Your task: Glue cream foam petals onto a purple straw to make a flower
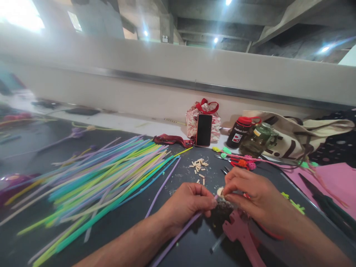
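Observation:
My left hand [191, 200] is closed in a pinch around a purple pipe cleaner [178, 237], whose long end trails toward the bottom edge. Close against its fingertips, my right hand [247, 193] pinches a small cream-coloured piece [220, 191] at the tip of the stem. Under my right hand lies a pink tool [241, 233] that looks like a glue gun, with a clear stick [217, 243] beside it. Red-handled pliers or scissors [267, 230] are partly hidden beneath the same hand. Short wooden pegs [200, 165] are scattered just beyond my fingers.
Many coloured pipe cleaners [111, 185] spread over the dark table on the left. At the back stand a phone [204, 129], a patterned drawstring bag [191, 122], a black bottle [237, 133] and a green jug [256, 141]. Black-handled scissors [328, 200] lie on pink sheets [338, 180].

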